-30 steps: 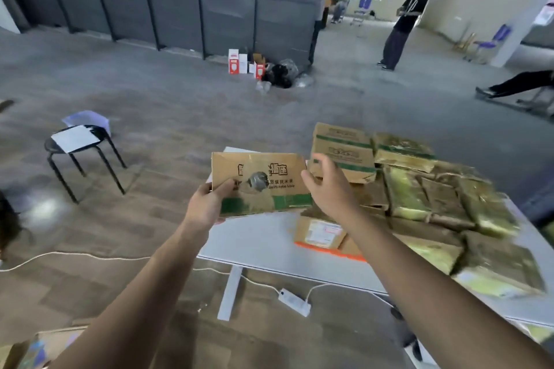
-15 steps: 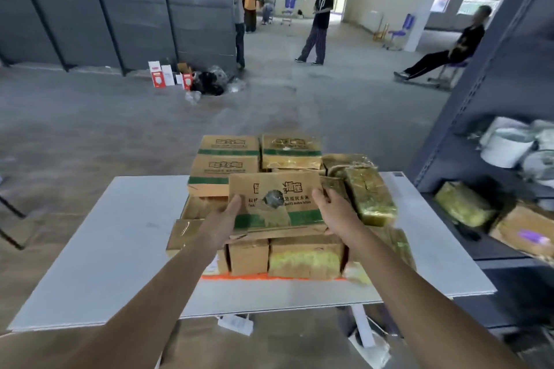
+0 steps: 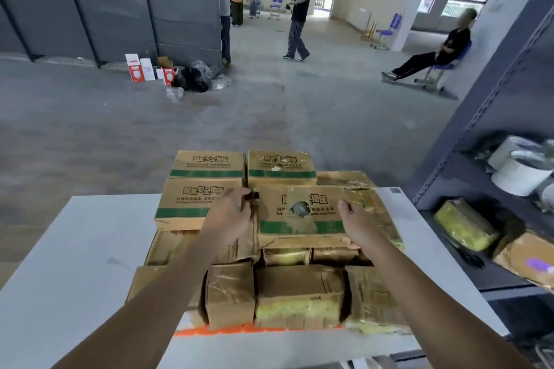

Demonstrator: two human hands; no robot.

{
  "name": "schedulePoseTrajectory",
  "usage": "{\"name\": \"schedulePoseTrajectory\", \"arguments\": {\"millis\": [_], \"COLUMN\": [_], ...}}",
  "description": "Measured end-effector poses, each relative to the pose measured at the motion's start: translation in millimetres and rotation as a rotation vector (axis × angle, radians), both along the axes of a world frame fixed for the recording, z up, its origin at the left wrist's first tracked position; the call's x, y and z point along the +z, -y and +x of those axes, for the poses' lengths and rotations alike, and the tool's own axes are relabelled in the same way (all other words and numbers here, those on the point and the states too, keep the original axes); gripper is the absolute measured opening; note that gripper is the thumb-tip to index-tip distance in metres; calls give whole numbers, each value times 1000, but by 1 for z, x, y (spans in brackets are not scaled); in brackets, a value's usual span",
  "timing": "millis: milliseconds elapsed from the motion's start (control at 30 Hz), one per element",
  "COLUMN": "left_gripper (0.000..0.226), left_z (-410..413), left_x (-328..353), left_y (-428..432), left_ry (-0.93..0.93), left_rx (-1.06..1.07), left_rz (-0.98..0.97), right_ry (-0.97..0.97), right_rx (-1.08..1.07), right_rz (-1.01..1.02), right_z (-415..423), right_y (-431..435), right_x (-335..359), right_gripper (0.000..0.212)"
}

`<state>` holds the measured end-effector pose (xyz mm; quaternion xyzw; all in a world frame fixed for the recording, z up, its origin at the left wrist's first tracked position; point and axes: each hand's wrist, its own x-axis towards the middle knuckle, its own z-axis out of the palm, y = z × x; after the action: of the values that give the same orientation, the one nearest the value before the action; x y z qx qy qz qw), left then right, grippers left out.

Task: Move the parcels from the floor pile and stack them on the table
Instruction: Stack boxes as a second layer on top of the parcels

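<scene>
A torn cardboard box (image 3: 302,213) is lying on top of the parcel stack (image 3: 287,293) on the white bench (image 3: 75,249), both hands gripping its sides: left hand (image 3: 226,219), right hand (image 3: 358,225). Grey floor (image 3: 120,135) is stretching far behind; shelving (image 3: 494,135) is standing right.

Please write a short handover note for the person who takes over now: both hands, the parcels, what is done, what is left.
Left hand and right hand: one at each side of the torn box, fingers on its edges.
The torn box sits on top of the stack on the white table, beside the green-striped box.
Done: many parcels stacked.
Left: let go, then check the floor pile, which is out of view.
</scene>
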<state>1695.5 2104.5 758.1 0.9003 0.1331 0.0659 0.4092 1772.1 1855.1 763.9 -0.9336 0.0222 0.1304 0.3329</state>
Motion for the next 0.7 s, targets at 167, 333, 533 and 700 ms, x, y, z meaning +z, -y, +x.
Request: {"name": "schedulePoseTrajectory", "arguments": {"millis": [167,333,533,700], "left_gripper": [49,51,50,52], "left_z": [41,52,53,52], "left_x": [-29,-52,-54,-48], "left_y": [-30,-38,-36,-39], "left_ry": [-123,-245,-237,-240], "left_rx": [-129,-189,-164,-186], "left_rz": [400,591,568,441], "right_ry": [-56,-85,-140,-148], "right_rx": [4,9,65,111], "right_rz": [-54,-43,-42,-43], "right_z": [42,64,74,75], "right_y": [-30,-44,-49,-49], "right_x": [-20,-37,-41,-44], "right_gripper": [56,55,51,52]}}
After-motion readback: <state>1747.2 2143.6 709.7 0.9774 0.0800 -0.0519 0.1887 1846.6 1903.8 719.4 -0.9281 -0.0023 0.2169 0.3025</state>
